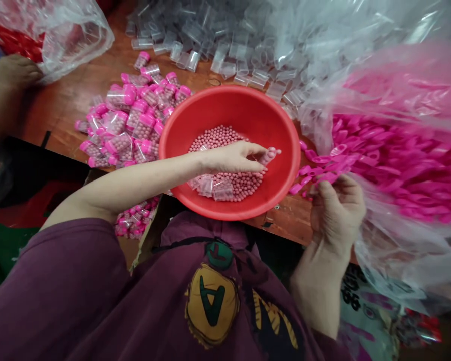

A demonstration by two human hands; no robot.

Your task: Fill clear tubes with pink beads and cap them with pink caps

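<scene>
My left hand [231, 158] reaches over the red bowl [227, 212], thumb and fingers closed around a small clear tube [269, 156] filled with pink beads. Below it lie loose pink beads [244, 186] and a few clear tubes [222, 189] inside the bowl. To the right of the bowl, my right hand [336, 208] has its fingers curled in a pinch at a spill of bright pink caps [332, 164]. A pink cap seems to be between its fingertips, partly hidden by them.
Left of the bowl, capped bead-filled jars [135, 118] form a pile; more lie in a box [150, 235] below. Clear tubes [195, 35] spread along the back. A plastic bag of pink caps [406, 165] stands right. Another person's hand [17, 70] rests near a bag at left.
</scene>
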